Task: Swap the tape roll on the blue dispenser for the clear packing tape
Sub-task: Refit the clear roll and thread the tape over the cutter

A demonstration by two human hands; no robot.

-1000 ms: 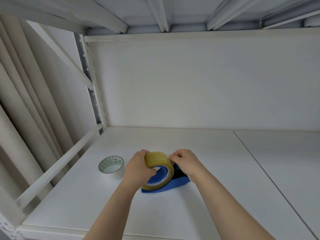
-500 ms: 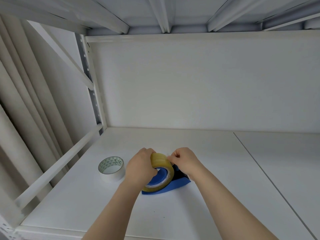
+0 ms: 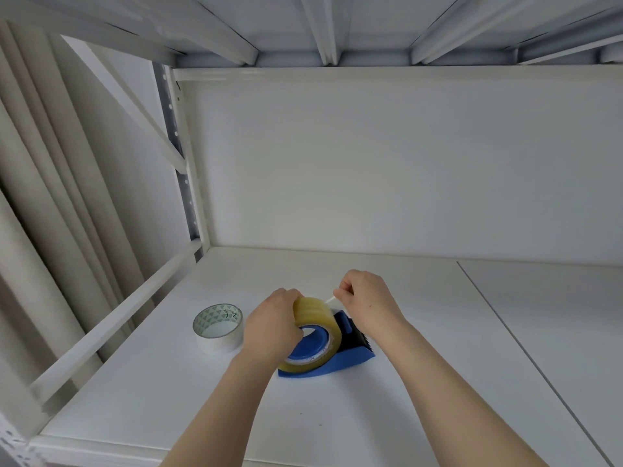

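Gripping the clear packing tape (image 3: 318, 326) from its left side, the left hand (image 3: 273, 326) was curled around the roll, with the thumb at the blue hub. The roll sat upright on the blue dispenser (image 3: 340, 357), which rested on the white shelf (image 3: 438, 382). The right hand (image 3: 367, 303) was closed in a pinch on the loose end of tape (image 3: 329, 300), a thin pale strip stretched from the top of the roll to the fingertips. Compared with half a second before, the right hand had lifted up and away from the roll, so the strip became visible between them; the left hand kept its place. The white tape roll (image 3: 218, 327) lay flat on the shelf, near the left hand but apart from it. The left fingers behind the roll were hidden, and the right wrist covered part of the dispenser's dark cutter end (image 3: 359, 338).
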